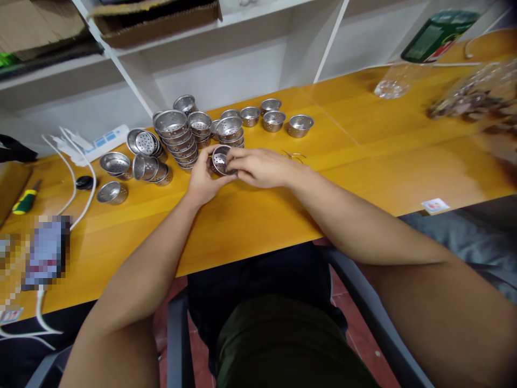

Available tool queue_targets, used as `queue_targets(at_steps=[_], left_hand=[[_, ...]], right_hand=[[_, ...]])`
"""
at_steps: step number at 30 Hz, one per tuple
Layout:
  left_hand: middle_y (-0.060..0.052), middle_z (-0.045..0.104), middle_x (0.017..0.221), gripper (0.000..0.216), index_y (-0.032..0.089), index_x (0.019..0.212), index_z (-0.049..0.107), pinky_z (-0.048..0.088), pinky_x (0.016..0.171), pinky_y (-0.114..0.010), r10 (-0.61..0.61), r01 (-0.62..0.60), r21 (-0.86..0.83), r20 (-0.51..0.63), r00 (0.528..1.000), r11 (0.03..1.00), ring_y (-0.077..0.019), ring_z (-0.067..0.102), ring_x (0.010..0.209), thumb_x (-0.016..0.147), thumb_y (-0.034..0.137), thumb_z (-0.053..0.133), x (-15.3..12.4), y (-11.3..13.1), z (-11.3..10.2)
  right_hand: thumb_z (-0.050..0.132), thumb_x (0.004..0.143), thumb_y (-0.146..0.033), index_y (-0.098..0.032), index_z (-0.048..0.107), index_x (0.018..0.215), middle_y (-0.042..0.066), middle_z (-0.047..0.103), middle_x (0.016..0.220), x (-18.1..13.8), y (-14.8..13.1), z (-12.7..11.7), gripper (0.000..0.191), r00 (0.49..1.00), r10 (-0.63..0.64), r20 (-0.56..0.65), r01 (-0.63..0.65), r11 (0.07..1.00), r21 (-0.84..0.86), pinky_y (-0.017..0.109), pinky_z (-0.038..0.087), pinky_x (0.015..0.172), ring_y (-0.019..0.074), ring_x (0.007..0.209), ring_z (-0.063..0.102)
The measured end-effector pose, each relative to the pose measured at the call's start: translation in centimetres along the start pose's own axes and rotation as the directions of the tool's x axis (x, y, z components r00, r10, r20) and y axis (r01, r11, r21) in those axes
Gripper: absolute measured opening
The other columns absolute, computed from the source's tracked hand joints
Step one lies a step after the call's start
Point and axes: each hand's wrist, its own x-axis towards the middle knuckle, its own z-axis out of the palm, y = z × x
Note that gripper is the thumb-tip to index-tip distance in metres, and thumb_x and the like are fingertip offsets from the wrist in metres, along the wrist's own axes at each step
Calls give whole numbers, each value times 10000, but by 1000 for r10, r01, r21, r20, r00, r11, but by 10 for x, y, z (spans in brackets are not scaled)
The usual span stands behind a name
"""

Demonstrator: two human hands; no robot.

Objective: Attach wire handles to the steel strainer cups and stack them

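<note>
Both my hands meet over the middle of the yellow wooden table [363, 161]. Between them is a small perforated steel strainer cup [219, 159], tilted with its open mouth toward me. My left hand [203, 179] cups it from the left and below, fingers curled round its wall. My right hand [258, 167] closes on its right rim with pinched fingers. Just behind my hands stand stacks of the same steel cups [177, 137], and single cups [300, 125] sit in a row further back. A thin wire handle piece [294, 156] lies beside my right wrist.
Loose cups [114, 163] lie at the left near white cables [72, 178], a power strip [100, 141] and a yellow-green screwdriver [25, 201]. A clear plastic bottle [428, 48] lies at the back right, a clear bag [476, 91] beside it. White shelving [226, 64] backs the table.
</note>
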Motion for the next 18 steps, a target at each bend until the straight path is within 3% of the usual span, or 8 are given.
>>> queue_targets(at_steps=[3,5,8,11,18], left_hand=[[-192,778,1670,1178,295,1630,657,690,1337,-593,3,-3,12,18,1000,1000,-401,808,1551,758,960,1085,1,1,-2],[-200,766,1704,1154,292,1654,676,643,1398,-632,9,-10,44,16,1000,999,-421,770,1613,787,937,1081,1,4,-3],[-197,777,1697,1118,293,1662,701,601,1437,-660,-20,18,87,16,1000,996,-433,746,1639,801,881,1105,1,8,-4],[-187,802,1639,1119,287,1619,715,661,1362,-633,-57,56,47,27,998,997,-414,799,1543,764,873,1135,1,8,-4],[-158,854,1485,1061,260,1519,723,730,1246,-563,-92,93,-45,20,996,995,-359,878,1369,807,977,1046,1,6,6]], right_hand=[[672,1083,-213,-233,777,1116,144,767,1386,-4,4,-5,112,999,12,-45,-12,1000,8,470,601,963,315,1088,748],[726,1078,-263,-247,736,1111,133,733,1374,-7,6,-9,38,995,-24,-96,29,998,55,468,606,975,304,1081,727],[733,1130,-324,-263,705,1144,127,719,1354,-9,8,-10,69,989,-71,-131,86,990,115,497,632,1069,316,1155,725],[709,1198,-392,-270,698,1163,126,727,1320,-7,11,-9,128,989,-89,-122,108,981,159,535,647,1132,326,1181,731],[736,1212,-555,-286,709,1165,147,776,1285,-4,21,-6,275,983,8,-185,37,970,241,621,647,1163,379,1206,746]])
